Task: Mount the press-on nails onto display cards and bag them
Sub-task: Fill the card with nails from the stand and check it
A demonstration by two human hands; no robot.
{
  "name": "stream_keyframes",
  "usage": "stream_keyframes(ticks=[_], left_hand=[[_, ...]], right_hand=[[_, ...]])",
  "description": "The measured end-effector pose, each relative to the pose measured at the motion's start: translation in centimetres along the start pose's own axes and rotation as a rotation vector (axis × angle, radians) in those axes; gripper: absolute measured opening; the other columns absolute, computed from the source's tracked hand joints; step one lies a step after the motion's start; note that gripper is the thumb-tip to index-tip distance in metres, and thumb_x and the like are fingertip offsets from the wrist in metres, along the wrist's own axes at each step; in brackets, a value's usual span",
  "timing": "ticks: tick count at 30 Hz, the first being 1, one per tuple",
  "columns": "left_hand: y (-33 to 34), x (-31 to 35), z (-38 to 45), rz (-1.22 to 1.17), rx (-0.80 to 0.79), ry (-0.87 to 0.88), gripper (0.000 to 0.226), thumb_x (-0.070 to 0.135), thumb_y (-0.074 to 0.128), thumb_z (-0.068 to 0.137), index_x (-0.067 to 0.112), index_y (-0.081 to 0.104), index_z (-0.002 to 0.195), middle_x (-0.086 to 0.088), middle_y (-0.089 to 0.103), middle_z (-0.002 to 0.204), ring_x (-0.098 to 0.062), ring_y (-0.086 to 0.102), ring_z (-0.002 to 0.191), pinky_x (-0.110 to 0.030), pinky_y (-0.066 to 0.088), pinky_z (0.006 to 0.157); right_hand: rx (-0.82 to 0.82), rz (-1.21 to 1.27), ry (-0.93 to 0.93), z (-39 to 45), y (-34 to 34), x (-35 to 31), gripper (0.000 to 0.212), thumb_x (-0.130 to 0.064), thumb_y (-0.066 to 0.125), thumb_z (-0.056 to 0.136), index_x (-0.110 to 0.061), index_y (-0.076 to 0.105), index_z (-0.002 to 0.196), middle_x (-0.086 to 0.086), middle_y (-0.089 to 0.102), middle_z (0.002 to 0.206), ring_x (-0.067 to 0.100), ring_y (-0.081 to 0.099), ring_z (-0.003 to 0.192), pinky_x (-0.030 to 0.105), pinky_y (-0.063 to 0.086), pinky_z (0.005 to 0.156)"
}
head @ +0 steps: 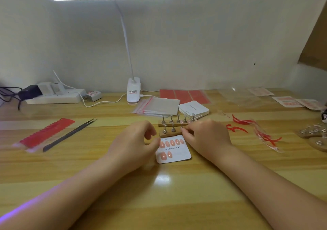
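A white display card printed "Handmade Nail" lies on the desk between my hands, with several pink nails stuck on its top row and two on its lower row. Behind it stand two wooden nail holders with metal pegs. My left hand hovers at the card's left edge, fingers loosely curled, holding nothing that I can see. My right hand reaches to the right end of the near holder, its fingertips pinching at a peg where a pink nail sits.
A stack of zip bags and a pile of blank cards lie behind the holders. Tweezers and a red adhesive strip lie left. Peeled red backings and more holders sit right. A clip lamp stands at the back.
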State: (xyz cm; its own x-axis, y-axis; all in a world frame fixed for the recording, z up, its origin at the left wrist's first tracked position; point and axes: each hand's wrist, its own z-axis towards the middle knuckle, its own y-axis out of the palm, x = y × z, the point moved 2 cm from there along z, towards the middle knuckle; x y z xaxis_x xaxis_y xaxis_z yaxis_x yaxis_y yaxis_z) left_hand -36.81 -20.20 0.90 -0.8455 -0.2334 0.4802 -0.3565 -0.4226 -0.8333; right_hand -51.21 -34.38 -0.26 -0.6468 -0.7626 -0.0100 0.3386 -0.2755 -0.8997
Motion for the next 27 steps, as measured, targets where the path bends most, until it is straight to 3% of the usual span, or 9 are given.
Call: stream_keyframes(ticks=[3, 7, 10, 14, 18, 21, 24, 27], left_hand=[[0.5, 0.1, -0.2, 0.027, 0.048, 0.146, 0.01, 0.031, 0.055, 0.092, 0.031, 0.058, 0.102, 0.021, 0.058, 0.101, -0.005, 0.05, 0.096, -0.025, 0.04, 0.084], [1.3, 0.4, -0.4, 0.063, -0.03, 0.181, 0.02, 0.036, 0.048, 0.097, 0.032, 0.058, 0.114, 0.02, 0.058, 0.118, -0.008, 0.045, 0.114, -0.033, 0.034, 0.098], [1.5, 0.3, -0.3, 0.063, -0.051, 0.18, 0.023, 0.037, 0.045, 0.098, 0.034, 0.055, 0.118, 0.022, 0.055, 0.123, -0.007, 0.041, 0.119, -0.031, 0.031, 0.1], [1.6, 0.2, -0.3, 0.079, -0.068, 0.186, 0.026, 0.039, 0.043, 0.098, 0.035, 0.053, 0.122, 0.023, 0.053, 0.124, -0.006, 0.038, 0.12, -0.029, 0.03, 0.099], [1.7, 0.1, -0.3, 0.095, -0.069, 0.19, 0.032, 0.04, 0.043, 0.098, 0.032, 0.051, 0.128, 0.019, 0.052, 0.129, -0.008, 0.037, 0.123, -0.031, 0.029, 0.102], [1.8, 0.0, -0.2, 0.078, -0.047, 0.197, 0.035, 0.04, 0.045, 0.098, 0.03, 0.051, 0.131, 0.017, 0.053, 0.132, -0.008, 0.038, 0.125, -0.032, 0.029, 0.104], [1.4, 0.2, -0.3, -0.001, 0.075, 0.219, 0.03, 0.035, 0.051, 0.097, 0.026, 0.057, 0.125, 0.014, 0.058, 0.124, -0.011, 0.047, 0.12, -0.035, 0.035, 0.102], [0.8, 0.5, -0.5, -0.103, 0.249, 0.226, 0.037, 0.035, 0.053, 0.089, 0.02, 0.061, 0.123, 0.009, 0.063, 0.115, -0.016, 0.058, 0.108, -0.041, 0.043, 0.095]], right_hand=[[-0.013, 0.083, 0.035, 0.2, 0.4, 0.0, 0.039, -0.045, 0.04, 0.099, -0.025, 0.073, 0.093, -0.007, 0.066, 0.071, 0.014, 0.059, 0.065, 0.023, 0.037, 0.047], [-0.036, 0.202, 0.077, 0.3, 0.7, 0.3, 0.032, -0.041, 0.047, 0.098, -0.025, 0.074, 0.092, -0.006, 0.066, 0.07, 0.014, 0.058, 0.065, 0.023, 0.036, 0.048], [-0.021, 0.275, 0.085, 0.4, 0.7, 0.3, 0.025, -0.038, 0.052, 0.097, -0.027, 0.075, 0.096, -0.007, 0.069, 0.075, 0.013, 0.057, 0.067, 0.023, 0.038, 0.05], [0.023, 0.313, 0.1, 0.5, 0.7, 0.3, 0.024, -0.036, 0.054, 0.096, -0.026, 0.075, 0.092, -0.008, 0.059, 0.062, 0.009, 0.046, 0.054, 0.024, 0.028, 0.045], [0.048, 0.367, 0.097, 0.3, 0.6, -0.2, 0.019, -0.031, 0.056, 0.094, -0.023, 0.073, 0.098, -0.005, 0.065, 0.069, 0.013, 0.053, 0.061, 0.024, 0.034, 0.049], [0.12, 0.483, 0.075, -0.1, 0.2, -0.5, 0.012, -0.023, 0.06, 0.089, -0.021, 0.071, 0.093, -0.007, 0.057, 0.061, 0.013, 0.05, 0.057, 0.026, 0.034, 0.049], [0.174, 0.623, 0.031, -0.3, -0.3, -1.0, 0.004, -0.013, 0.061, 0.087, -0.016, 0.064, 0.086, -0.005, 0.055, 0.065, 0.013, 0.05, 0.061, 0.032, 0.041, 0.054], [0.2, 0.754, -0.026, -0.6, -0.8, -1.8, 0.005, -0.007, 0.063, 0.086, -0.012, 0.064, 0.087, -0.003, 0.062, 0.074, 0.013, 0.057, 0.068, 0.027, 0.047, 0.063]])
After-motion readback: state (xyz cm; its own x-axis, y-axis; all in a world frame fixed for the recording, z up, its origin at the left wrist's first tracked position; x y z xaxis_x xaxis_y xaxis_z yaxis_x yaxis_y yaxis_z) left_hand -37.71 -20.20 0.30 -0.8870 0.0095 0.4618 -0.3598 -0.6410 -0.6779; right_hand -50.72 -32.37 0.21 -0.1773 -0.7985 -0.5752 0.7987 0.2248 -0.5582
